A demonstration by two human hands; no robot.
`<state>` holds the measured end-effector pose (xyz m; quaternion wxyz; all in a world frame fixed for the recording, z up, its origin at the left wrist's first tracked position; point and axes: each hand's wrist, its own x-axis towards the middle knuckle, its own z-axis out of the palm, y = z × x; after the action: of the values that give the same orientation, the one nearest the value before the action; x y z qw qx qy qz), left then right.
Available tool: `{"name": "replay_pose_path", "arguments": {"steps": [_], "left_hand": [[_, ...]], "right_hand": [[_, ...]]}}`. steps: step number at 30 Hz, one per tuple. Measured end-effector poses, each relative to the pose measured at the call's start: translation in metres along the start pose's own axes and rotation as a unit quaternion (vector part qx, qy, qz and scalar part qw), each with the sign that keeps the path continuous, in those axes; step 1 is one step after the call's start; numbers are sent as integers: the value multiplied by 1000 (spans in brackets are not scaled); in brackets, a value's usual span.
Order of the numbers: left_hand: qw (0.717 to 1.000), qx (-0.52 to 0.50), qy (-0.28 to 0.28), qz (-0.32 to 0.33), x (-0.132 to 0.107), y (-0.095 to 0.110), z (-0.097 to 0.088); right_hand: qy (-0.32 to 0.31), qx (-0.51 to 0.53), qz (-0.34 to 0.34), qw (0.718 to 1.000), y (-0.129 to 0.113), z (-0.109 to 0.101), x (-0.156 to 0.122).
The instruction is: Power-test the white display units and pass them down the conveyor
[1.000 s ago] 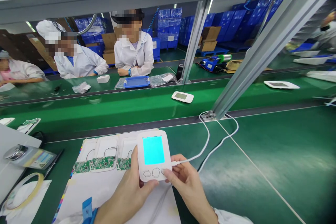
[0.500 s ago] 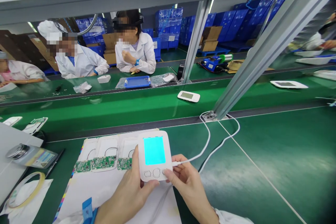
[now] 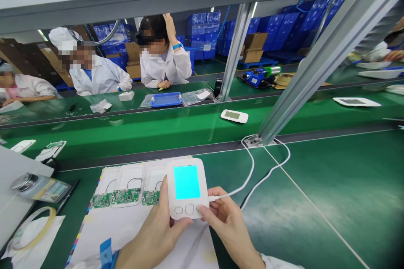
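Note:
A white handheld device (image 3: 188, 188) with a lit cyan screen and a row of buttons is held up between both hands. My left hand (image 3: 158, 227) is closed round its left side, thumb along the lower edge. My right hand (image 3: 227, 222) grips its lower right corner, the thumb at the rightmost button. A white cable (image 3: 232, 192) is plugged into the device's right side, beside my right fingers. Behind my left hand, white housings with green circuit boards (image 3: 126, 196) lie on a white printed sheet (image 3: 110, 229).
A green conveyor (image 3: 176, 124) crosses ahead, carrying a white device with a grey screen (image 3: 234, 116). A metal post (image 3: 303, 67) slants up at right. At left are a tape roll (image 3: 33, 229) and a metal-capped bottle (image 3: 41, 187). Co-workers sit opposite near a blue tray (image 3: 166, 99).
Devices on the conveyor have moved right. The co-worker opposite has raised a hand to the head. My hands and the held device stay nearly in place.

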<state>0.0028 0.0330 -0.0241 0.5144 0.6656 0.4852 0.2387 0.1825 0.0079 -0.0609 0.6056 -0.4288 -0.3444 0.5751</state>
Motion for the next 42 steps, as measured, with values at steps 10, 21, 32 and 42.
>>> {"name": "replay_pose_path", "arguments": {"steps": [10,21,32,42], "left_hand": [[999,-37,-12,3,-1,-5,3],[999,-29,43,5,2,-6,4],[996,-14,83,43,2,-2,3],[996,-22,76,38,2,-1,4]], "right_hand": [[18,-14,-2,1000,-5,4,-3],[-24,-22,-15,999,7,-1,-5],[-51,0,-18,999,8,-2,-5],[-46,11,-10,999,6,-1,-4]]}}
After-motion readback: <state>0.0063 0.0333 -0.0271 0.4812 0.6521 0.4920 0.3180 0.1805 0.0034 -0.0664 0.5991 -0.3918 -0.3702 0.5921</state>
